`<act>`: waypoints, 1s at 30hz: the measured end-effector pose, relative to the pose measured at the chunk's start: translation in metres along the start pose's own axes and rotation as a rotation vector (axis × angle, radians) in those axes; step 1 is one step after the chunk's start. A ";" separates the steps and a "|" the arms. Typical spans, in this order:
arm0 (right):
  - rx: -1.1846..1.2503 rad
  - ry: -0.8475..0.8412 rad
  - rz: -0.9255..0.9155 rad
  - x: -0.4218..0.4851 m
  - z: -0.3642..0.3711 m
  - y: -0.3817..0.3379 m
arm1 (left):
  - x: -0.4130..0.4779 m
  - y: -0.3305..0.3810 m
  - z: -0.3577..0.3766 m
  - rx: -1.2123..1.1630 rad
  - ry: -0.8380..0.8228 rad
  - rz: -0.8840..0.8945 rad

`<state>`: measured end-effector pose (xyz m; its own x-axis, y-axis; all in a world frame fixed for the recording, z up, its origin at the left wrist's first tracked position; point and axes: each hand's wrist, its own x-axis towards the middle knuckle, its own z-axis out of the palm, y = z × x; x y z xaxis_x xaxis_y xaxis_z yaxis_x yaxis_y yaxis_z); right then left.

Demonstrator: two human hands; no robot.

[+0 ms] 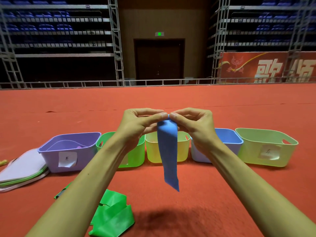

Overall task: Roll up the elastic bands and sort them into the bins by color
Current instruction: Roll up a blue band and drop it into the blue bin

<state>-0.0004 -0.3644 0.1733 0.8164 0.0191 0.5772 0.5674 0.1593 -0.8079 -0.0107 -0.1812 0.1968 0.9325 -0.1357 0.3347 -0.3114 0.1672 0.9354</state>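
Red carpet (222, 194) covers the floor of a dim hall, with folded grandstands, a dark door and a red banner behind. On it stands a row of 5 bins: purple (85, 158), green (136, 154), yellow (153, 153), blue (229, 134) and pale green (251, 151). The purple and pale green ones carry paper labels.

Both hands are raised in front of the row. The left hand (136, 124) and the right hand (196, 125) each pinch the top end of a blue elastic band (168, 151) between thumb and forefinger, fingertips almost meeting, the other fingers curled. The band hangs down unrolled, across the front of the yellow bin in this view.

A green elastic band (112, 214) lies crumpled on the carpet under the left forearm, and a stack of lids (20, 170) sits just beside the purple bin.
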 end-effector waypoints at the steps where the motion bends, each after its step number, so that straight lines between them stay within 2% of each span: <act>1: 0.011 0.005 0.005 0.000 0.000 0.000 | 0.000 0.000 0.000 0.009 -0.006 -0.007; 12: 0.054 -0.041 0.029 0.001 -0.004 0.006 | 0.002 -0.008 0.000 0.010 0.036 -0.009; 20: 0.032 -0.032 0.141 0.001 -0.002 0.006 | 0.002 -0.012 0.004 -0.009 0.058 0.004; 24: -0.020 -0.012 0.101 0.001 -0.001 0.008 | 0.001 -0.014 0.003 -0.077 0.055 -0.031; 30: 0.014 0.003 -0.030 -0.004 0.000 0.012 | 0.000 -0.014 0.000 -0.113 -0.055 -0.164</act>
<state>0.0033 -0.3622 0.1614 0.7997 0.0109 0.6004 0.5898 0.1733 -0.7887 -0.0064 -0.1835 0.1837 0.9568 -0.2224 0.1875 -0.1308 0.2469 0.9602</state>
